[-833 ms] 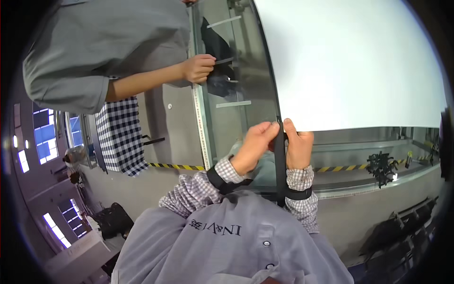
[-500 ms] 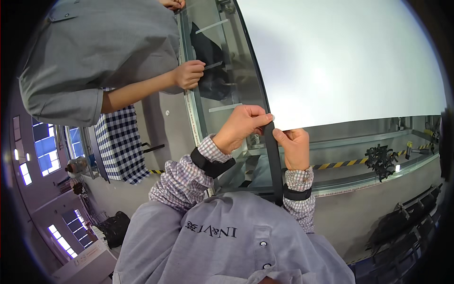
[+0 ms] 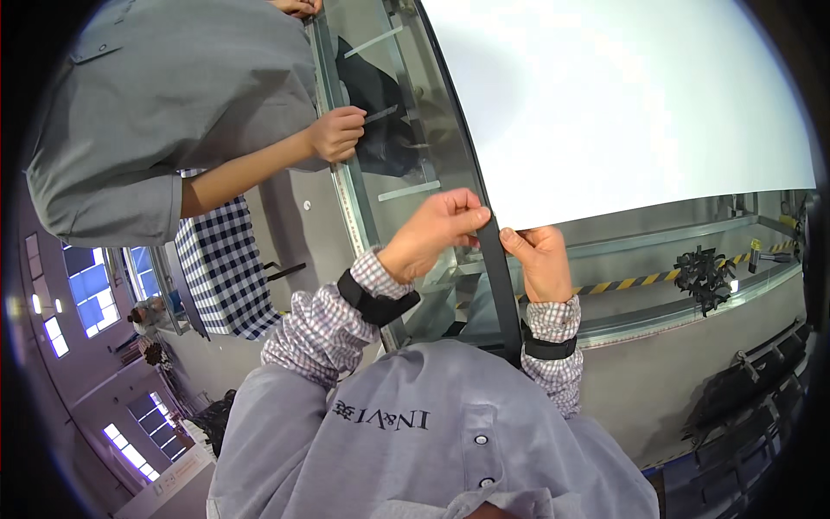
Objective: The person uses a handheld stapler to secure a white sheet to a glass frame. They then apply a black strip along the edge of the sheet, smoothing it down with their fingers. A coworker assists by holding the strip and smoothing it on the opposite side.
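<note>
A long black strip (image 3: 500,290) runs along the left border of a large white sheet (image 3: 631,104) and down toward my chest. My left hand (image 3: 443,227) is closed, thumb and forefinger pinched at the strip's left side, close to the sheet's lower left corner. Opposite it, my right hand (image 3: 543,262) has its thumb against the strip's right edge, with the other fingers curled and partly hidden behind. The sheet lies over a metal frame (image 3: 640,238).
A co-worker's hand (image 3: 337,134) at the left grips a thin, pale strip over the frame. Dark cloth (image 3: 380,121) lies beyond it. Right of me are a black tangled bundle (image 3: 705,278), a hammer-like yellow-headed tool (image 3: 755,255) and black chairs (image 3: 748,381). A checked cloth (image 3: 226,268) hangs at left.
My left hand has shifted slightly left, its fingertips at the strip's left edge. The right hand stays by the strip's right edge. The whole view has turned a little.
</note>
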The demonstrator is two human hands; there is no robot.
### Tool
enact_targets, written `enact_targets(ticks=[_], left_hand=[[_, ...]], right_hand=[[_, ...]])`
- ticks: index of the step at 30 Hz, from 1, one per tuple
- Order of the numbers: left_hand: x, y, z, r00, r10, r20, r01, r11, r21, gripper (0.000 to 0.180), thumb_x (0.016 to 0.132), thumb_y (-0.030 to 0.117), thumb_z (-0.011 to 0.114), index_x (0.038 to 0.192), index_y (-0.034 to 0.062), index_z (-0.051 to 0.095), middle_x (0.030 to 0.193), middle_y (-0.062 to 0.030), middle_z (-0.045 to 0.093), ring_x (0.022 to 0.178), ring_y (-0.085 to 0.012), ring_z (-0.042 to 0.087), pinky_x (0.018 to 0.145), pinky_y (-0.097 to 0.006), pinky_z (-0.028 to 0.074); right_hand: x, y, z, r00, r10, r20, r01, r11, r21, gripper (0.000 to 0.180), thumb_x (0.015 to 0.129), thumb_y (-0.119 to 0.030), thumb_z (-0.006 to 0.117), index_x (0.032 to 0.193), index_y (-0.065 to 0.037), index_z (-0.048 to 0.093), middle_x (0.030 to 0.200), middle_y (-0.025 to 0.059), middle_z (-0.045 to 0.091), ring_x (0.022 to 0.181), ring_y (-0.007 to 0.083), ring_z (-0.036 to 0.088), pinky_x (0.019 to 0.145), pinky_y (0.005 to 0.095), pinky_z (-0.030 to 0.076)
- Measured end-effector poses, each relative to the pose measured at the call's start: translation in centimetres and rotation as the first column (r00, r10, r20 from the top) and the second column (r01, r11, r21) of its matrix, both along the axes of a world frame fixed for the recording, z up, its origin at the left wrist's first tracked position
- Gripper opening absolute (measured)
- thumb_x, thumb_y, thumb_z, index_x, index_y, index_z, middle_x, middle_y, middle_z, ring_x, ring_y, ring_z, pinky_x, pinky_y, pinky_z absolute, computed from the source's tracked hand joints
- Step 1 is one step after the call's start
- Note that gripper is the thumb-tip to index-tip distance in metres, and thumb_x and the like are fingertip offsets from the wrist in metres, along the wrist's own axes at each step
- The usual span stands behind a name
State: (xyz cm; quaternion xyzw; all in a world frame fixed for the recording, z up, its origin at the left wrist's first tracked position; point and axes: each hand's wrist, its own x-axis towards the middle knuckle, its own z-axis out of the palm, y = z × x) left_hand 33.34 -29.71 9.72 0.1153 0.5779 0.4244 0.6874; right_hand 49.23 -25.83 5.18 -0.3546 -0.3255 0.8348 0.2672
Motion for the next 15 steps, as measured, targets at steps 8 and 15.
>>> enact_targets(ticks=[8,15], left_hand=[[6.7,-2.6,-0.5,0.889,0.428,-0.163,-0.432,0.902,0.012,0.016,0.087,0.014,0.049,0.075,0.0042,0.051,0.067,0.0031,0.049,0.059,-0.0037,0.043,0.053,-0.020,0.039],[6.9,-3.0,-1.1,0.881,0.423,-0.211,-0.427,0.904,0.028,0.016,0.088,0.014,0.047,0.079,0.0030,0.053,0.074,0.0007,0.053,0.064,-0.0059,0.046,0.056,-0.022,0.038]], right_hand=[[-0.3,0.2,0.4,0.991,0.055,0.122,-0.065,0.995,0.080,0.015,0.082,-0.011,0.057,0.086,0.003,0.059,0.075,0.0020,0.059,0.065,0.0062,0.051,0.057,0.0217,0.043],[0.1,-0.2,0.7,0.996,0.026,0.089,-0.032,0.997,0.070,0.016,0.083,-0.013,0.057,0.086,0.003,0.058,0.072,0.0000,0.057,0.062,0.0050,0.048,0.055,0.0203,0.040]])
